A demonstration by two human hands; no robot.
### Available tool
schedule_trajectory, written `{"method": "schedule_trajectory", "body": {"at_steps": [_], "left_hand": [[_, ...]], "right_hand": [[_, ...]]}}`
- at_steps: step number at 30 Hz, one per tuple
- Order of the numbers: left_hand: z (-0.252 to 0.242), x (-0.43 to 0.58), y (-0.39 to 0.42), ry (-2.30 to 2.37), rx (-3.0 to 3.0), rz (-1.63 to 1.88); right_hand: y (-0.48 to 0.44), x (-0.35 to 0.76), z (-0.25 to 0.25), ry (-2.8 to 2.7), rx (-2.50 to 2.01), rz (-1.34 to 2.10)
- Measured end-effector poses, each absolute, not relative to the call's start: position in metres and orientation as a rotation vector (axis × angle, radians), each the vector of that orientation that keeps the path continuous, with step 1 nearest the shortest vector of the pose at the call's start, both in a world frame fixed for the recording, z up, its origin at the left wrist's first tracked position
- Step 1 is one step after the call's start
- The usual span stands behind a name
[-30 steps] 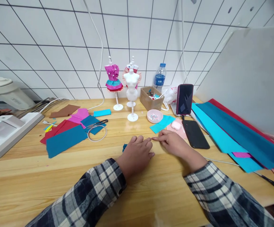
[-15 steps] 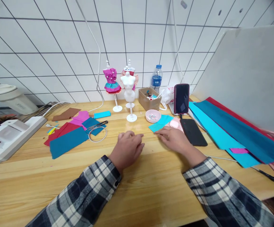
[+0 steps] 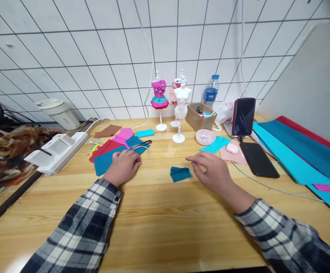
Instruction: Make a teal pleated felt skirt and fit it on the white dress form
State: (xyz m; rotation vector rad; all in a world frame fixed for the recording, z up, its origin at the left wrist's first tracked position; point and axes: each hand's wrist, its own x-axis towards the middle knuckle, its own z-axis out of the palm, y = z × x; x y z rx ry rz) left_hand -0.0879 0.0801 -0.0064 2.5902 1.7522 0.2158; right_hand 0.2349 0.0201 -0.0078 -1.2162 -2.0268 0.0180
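Currently, in the head view, the right hand (image 3: 212, 169) holds nothing, index finger and thumb apart, the pleated teal piece (image 3: 180, 174) just beside their tips; the left hand (image 3: 124, 167) covers part of the flat teal sheet (image 3: 103, 162), whether gripping I cannot tell.

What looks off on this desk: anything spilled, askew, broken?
Nothing visibly spilled or broken; the beads sit inside the pink bowl. Mildly askew: coloured sheets overlapping at odd angles by the left hand. The white tumbler appears to lean, but that may be lens distortion.
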Motion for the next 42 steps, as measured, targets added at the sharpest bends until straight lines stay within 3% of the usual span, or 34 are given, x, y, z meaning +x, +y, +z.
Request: {"method": "schedule_trajectory", "body": {"at_steps": [6, 12, 25, 37, 42], "left_hand": [[0.009, -0.045, 0.036, 1.211, 2.080, 0.770], [0.008, -0.009, -0.005, 0.717, 1.895, 0.795], [0.001, -0.007, 0.005, 0.712, 2.339, 0.726], [-0.006, -0.013, 0.011, 0.780, 2.589, 0.552], [-0.002, -0.010, 0.009, 0.691, 2.474, 0.641]], "right_hand": [[-0.002, 0.190, 0.000, -1.898, -1.122, 0.290], [-0.011, 0.192, -0.006, -1.887, -1.066, 0.355], [-0.014, 0.202, 0.002, -1.804, -0.923, 0.559], [-0.016, 0.199, -0.008, -1.805, -0.874, 0.352], [-0.013, 0.198, -0.006, -1.665, -0.989, 0.554]]}}
